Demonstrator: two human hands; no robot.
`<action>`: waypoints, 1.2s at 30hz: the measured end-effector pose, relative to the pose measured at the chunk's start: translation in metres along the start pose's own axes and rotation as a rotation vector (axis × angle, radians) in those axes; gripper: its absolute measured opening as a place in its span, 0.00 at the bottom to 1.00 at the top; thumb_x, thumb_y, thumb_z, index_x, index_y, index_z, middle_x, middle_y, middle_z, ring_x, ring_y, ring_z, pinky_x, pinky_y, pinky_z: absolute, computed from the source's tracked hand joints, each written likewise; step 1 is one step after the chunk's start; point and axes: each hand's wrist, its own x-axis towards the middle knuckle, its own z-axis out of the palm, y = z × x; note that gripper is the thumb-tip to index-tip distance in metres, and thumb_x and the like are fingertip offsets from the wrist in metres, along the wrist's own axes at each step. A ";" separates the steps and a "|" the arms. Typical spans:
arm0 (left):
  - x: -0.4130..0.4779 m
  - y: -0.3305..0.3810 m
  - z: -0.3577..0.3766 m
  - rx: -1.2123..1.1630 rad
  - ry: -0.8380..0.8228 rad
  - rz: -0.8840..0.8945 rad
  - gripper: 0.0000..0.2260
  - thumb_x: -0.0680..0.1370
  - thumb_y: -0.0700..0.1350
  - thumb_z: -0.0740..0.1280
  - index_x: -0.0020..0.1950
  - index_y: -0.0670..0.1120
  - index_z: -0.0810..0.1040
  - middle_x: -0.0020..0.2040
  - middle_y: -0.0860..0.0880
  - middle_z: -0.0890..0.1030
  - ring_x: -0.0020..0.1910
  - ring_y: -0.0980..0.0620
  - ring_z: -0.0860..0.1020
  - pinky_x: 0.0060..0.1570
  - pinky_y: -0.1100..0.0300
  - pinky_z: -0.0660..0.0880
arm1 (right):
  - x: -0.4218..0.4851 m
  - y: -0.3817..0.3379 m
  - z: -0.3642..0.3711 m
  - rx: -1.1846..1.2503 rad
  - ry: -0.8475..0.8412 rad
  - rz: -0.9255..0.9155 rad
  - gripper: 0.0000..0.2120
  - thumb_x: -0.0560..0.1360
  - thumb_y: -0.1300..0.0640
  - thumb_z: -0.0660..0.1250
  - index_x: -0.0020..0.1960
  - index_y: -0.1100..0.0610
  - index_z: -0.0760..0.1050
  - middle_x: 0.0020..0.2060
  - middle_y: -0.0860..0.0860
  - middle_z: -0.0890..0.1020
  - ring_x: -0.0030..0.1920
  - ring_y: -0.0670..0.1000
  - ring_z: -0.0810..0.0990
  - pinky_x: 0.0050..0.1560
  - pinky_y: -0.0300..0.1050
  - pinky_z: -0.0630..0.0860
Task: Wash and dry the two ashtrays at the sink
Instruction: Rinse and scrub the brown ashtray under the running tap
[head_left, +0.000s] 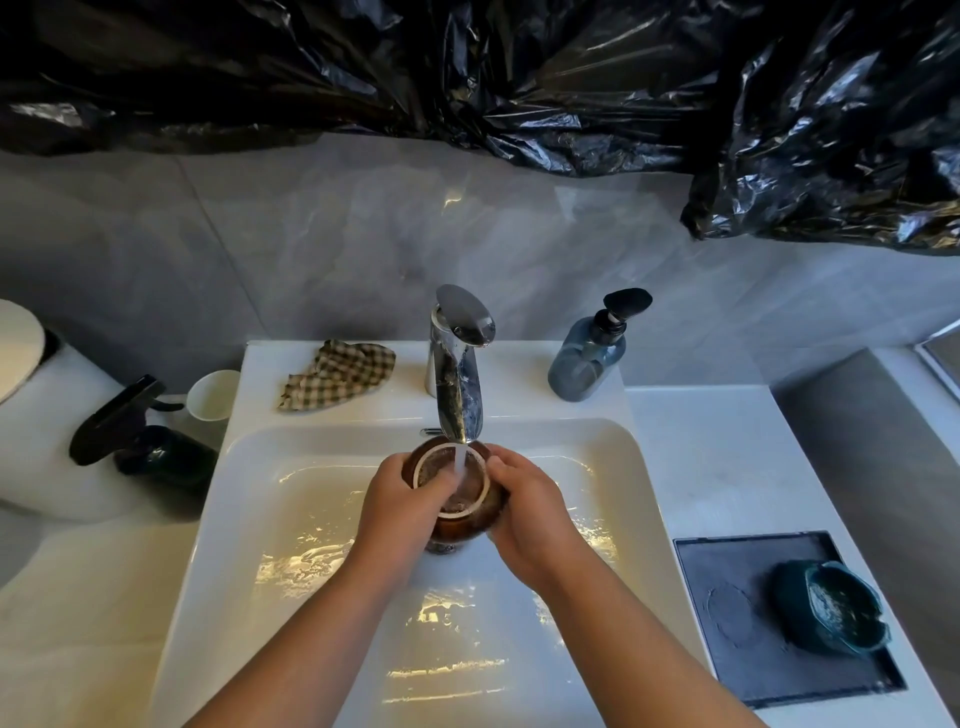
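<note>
A brown ashtray (470, 514) with a pale inner ring sits under the running chrome faucet (460, 379), over the white sink (291, 467). My left hand (402, 504) grips its left side, fingers reaching into the bowl where the water falls. My right hand (524, 512) curls round its right side. A second, dark teal ashtray (828, 608) stands on a dark grey mat (737, 613) at the right of the sink.
A checked cloth (337, 374) lies on the sink's back ledge, left of the faucet. A blue soap pump bottle (589, 353) stands to the right. A dark spray bottle (140, 436) and white cup (213, 395) sit at the left. Black plastic sheeting (519, 78) hangs above.
</note>
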 end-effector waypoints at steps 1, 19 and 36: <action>-0.001 -0.001 -0.001 0.037 -0.003 0.019 0.19 0.69 0.54 0.77 0.55 0.52 0.77 0.50 0.50 0.84 0.49 0.50 0.83 0.49 0.51 0.81 | 0.000 0.000 0.000 0.000 -0.008 0.007 0.16 0.82 0.64 0.55 0.61 0.64 0.79 0.53 0.63 0.85 0.57 0.62 0.84 0.63 0.57 0.79; -0.003 -0.009 -0.007 -0.051 -0.077 0.091 0.12 0.85 0.52 0.53 0.63 0.51 0.71 0.56 0.46 0.80 0.54 0.48 0.80 0.48 0.54 0.78 | -0.010 -0.005 0.000 -0.449 -0.156 0.007 0.17 0.81 0.52 0.67 0.68 0.51 0.70 0.58 0.52 0.82 0.58 0.53 0.83 0.57 0.51 0.83; 0.003 0.004 -0.010 -0.574 -0.153 -0.283 0.13 0.78 0.39 0.59 0.57 0.34 0.77 0.51 0.34 0.82 0.50 0.37 0.81 0.47 0.46 0.79 | -0.023 0.003 -0.008 -1.012 -0.154 -0.457 0.33 0.73 0.65 0.70 0.69 0.38 0.67 0.69 0.39 0.67 0.66 0.32 0.66 0.71 0.31 0.64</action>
